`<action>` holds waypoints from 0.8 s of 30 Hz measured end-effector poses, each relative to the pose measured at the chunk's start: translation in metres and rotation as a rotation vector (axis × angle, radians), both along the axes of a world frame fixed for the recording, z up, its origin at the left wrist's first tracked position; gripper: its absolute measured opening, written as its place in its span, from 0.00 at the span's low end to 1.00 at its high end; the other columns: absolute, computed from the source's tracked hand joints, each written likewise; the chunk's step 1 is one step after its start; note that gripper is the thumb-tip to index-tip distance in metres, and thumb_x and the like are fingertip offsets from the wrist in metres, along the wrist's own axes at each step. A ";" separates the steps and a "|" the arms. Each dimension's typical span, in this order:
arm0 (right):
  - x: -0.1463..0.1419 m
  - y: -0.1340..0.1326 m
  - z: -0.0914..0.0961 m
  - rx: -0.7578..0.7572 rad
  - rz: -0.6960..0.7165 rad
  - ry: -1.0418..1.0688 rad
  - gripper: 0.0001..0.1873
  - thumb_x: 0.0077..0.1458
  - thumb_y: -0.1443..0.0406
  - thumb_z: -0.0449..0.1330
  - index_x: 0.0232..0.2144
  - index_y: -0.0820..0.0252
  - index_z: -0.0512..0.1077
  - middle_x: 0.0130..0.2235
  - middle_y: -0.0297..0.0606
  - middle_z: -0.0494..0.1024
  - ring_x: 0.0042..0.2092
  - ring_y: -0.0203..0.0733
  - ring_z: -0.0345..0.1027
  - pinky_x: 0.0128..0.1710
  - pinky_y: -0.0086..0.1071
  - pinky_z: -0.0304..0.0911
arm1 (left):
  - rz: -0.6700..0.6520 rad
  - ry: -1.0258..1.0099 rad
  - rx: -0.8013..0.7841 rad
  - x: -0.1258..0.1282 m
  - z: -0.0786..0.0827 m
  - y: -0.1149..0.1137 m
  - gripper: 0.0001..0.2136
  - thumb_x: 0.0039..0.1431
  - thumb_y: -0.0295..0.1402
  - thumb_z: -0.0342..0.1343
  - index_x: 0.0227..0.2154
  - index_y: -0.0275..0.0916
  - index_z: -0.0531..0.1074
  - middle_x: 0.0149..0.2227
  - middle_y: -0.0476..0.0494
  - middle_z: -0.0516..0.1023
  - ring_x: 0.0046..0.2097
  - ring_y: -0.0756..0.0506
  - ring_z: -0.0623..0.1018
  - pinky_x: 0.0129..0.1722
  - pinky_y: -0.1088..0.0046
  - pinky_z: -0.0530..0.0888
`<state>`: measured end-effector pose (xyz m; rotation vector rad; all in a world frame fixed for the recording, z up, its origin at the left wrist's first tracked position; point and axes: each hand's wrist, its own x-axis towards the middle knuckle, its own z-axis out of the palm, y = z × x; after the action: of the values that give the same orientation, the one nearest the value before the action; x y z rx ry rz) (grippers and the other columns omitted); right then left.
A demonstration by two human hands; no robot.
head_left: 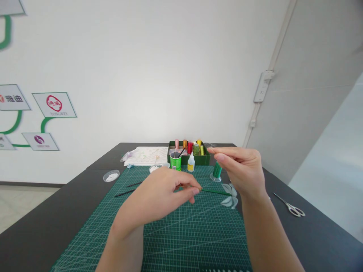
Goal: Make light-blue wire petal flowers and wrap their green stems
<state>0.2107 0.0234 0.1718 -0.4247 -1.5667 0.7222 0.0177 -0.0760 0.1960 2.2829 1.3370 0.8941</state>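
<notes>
I'd best hold the slim, straight green stem steady: left fingers pinching it, right fingers pressed together.

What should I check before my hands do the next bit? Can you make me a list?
1. Left hand has the green stem: ok, pinched near one end.
2. Pale leaves on the stem: ok, they show at its other end, to the right.
3. Right hand holds a thread: cannot tell; thumb and forefinger are close together, but anything between them is too fine to see.
4. Green spool in full view: not ok, the right hand partly hides it.
5. Small bottle upright: ok, nozzle up.
6. Scissors away from both hands: ok, on the black table to the right.
</notes>
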 end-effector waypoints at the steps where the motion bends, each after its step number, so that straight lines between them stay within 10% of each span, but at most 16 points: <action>1: 0.000 0.000 0.000 0.009 0.005 0.005 0.06 0.50 0.63 0.70 0.34 0.47 0.85 0.22 0.34 0.79 0.22 0.36 0.62 0.22 0.31 0.58 | -0.005 -0.003 -0.005 0.000 0.000 -0.001 0.11 0.62 0.29 0.55 0.30 0.46 0.81 0.26 0.56 0.82 0.24 0.51 0.76 0.24 0.76 0.65; 13: 0.001 0.002 -0.001 0.145 0.110 0.072 0.13 0.52 0.69 0.69 0.36 0.42 0.84 0.27 0.31 0.83 0.20 0.30 0.63 0.18 0.25 0.57 | -0.022 0.078 -0.190 0.000 0.010 -0.008 0.14 0.67 0.35 0.52 0.30 0.41 0.80 0.24 0.56 0.79 0.23 0.54 0.70 0.26 0.79 0.64; 24: 0.014 0.008 0.007 0.365 -0.188 -0.313 0.11 0.57 0.69 0.65 0.41 0.49 0.83 0.40 0.33 0.85 0.36 0.40 0.81 0.33 0.28 0.75 | -0.068 -0.030 0.055 -0.002 0.009 -0.018 0.10 0.67 0.33 0.55 0.34 0.43 0.82 0.30 0.55 0.84 0.34 0.52 0.80 0.39 0.79 0.71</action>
<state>0.2248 0.0310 0.1792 -0.4183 -1.8781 0.2218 0.0162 -0.0940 0.2051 2.3316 1.2297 0.9497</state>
